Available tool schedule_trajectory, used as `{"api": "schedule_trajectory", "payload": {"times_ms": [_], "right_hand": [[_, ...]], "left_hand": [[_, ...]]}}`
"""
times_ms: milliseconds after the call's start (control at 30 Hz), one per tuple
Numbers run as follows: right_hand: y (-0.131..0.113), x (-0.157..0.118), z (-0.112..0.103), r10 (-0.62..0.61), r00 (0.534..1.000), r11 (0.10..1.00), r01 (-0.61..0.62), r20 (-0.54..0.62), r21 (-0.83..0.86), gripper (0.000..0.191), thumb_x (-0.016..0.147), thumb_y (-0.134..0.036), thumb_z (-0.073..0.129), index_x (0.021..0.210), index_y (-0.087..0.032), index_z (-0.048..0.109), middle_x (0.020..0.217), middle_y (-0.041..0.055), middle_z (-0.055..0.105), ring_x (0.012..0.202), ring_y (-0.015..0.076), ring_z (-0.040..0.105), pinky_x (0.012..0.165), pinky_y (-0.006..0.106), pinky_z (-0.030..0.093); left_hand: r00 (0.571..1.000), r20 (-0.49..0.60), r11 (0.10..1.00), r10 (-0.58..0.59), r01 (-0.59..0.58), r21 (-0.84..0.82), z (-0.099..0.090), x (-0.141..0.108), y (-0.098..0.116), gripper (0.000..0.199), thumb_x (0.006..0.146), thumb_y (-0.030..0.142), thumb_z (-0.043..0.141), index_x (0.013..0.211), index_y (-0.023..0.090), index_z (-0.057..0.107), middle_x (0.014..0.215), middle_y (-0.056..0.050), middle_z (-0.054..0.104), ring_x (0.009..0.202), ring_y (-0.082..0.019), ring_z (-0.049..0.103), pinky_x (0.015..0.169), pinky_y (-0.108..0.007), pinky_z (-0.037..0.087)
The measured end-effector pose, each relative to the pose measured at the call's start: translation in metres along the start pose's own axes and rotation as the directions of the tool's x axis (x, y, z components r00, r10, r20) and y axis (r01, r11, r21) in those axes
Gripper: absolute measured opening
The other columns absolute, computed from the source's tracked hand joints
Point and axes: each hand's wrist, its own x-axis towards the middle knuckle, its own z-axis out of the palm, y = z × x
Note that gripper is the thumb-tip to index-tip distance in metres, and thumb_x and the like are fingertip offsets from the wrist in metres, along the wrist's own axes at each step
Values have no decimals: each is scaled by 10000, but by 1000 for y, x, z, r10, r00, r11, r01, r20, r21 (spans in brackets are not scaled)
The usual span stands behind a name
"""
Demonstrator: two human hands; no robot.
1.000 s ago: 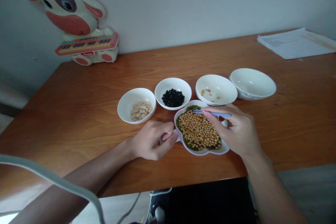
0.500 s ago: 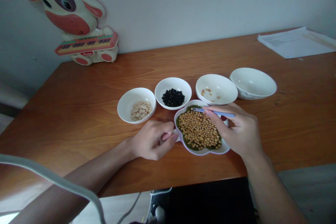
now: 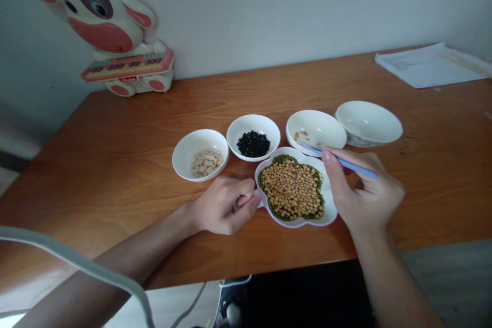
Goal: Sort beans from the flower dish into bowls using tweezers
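Here, the left hand grips the mostly hidden handle of a flower-shaped dish of tan beans, which sits between both hands. The right hand pinches blue tweezers, tips over the white bowl just beyond; whether they clasp a bean, I cannot tell. Farther back, the red label on the toy cow, though blurred, resembles "Music"; print on the paper, cut off at right, is illegible.

The right grip pinches blue tweezers, their tips over the white bowl beyond it. Just right of the left grip sits a flower-shaped dish of yellow beans, its handle clasped there.
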Motion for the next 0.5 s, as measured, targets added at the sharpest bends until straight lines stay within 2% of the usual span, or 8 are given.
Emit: {"api": "schedule_trajectory", "payload": {"times_ms": [167,333,500], "right_hand": [[-2,1,0,-29,988,994,12,153,113,201,896,-162,762,1068,-264,788,972,24,826,827,192,747,745,339,596],[2,2,1,-45,948,988,-4,315,153,124,913,-216,750,1021,-260,792,981,22,828,894,205,764,792,364,605],[2,3,2,-2,930,988,-56,367,147,115,917,-269,748,1019,-263,801,981,26,827,861,192,756,634,303,591]], "left_hand": [[1000,-9,1000,8,-8,-6,-1,1,1,341,952,148,558,718,220,320,598,77,369,496,-61,314,498,-233,244],[1000,2,1000,0,0,-13,-1,1,1,340,949,148,559,719,219,318,604,77,374,496,-59,319,500,-233,249],[1000,1,1000,3,-3,-1,0,0,0,339,947,150,562,722,219,319,604,80,362,501,-63,310,503,-240,240]]}}
